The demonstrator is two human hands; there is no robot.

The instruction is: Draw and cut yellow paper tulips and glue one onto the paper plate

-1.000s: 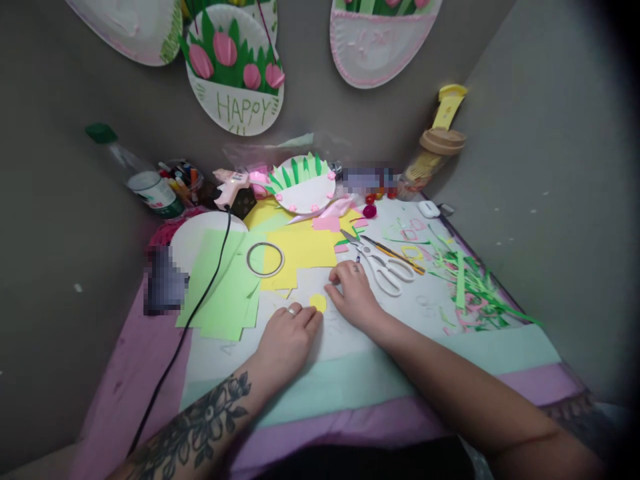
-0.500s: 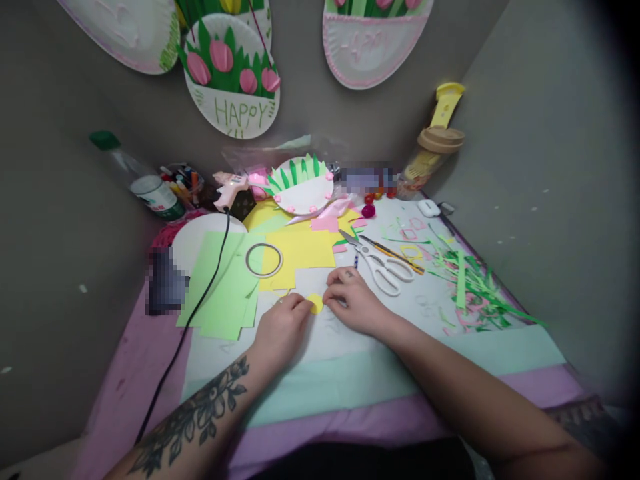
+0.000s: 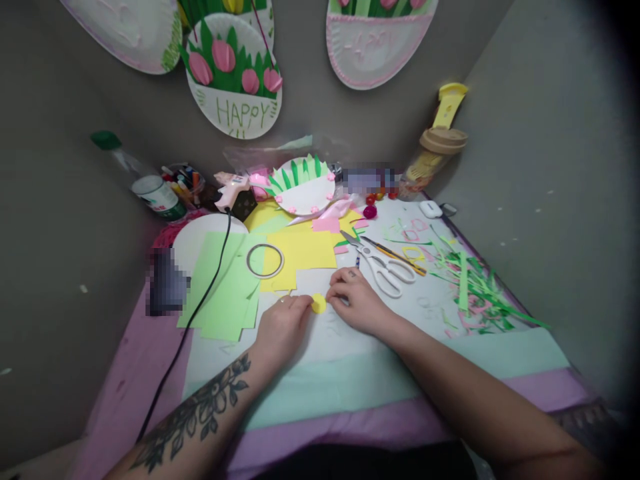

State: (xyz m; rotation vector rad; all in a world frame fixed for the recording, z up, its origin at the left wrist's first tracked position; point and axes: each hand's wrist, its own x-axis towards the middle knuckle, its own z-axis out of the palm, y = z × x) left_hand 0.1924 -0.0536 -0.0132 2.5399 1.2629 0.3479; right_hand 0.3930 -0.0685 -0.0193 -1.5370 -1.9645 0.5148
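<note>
A small yellow paper circle [image 3: 319, 304] is held just above the white sheet at the front middle. My left hand [image 3: 287, 321] has its thumb and forefinger closed on the circle's left edge. On the opposite edge, the fingertips of my right hand [image 3: 354, 297] are pinched together, with the other fingers curled. White-handled scissors [image 3: 384, 268] lie just beyond my right hand, beside a yellow-and-black craft knife [image 3: 400, 259]. Yellow paper [image 3: 310, 250] is spread past my left hand, with a roll of tape [image 3: 265, 261] on it.
Light green sheets [image 3: 220, 293] lie at left, crossed by the black cord of a pink glue gun [image 3: 233, 192]. Green and pink paper scraps [image 3: 473, 297] are heaped at right. A decorated paper plate [image 3: 304, 193], a bottle [image 3: 155, 193] and a cup [image 3: 433, 157] stand at the back.
Very little differs. The camera view has shifted slightly, and the yellow circle shows a bit more fully between my fingertips.
</note>
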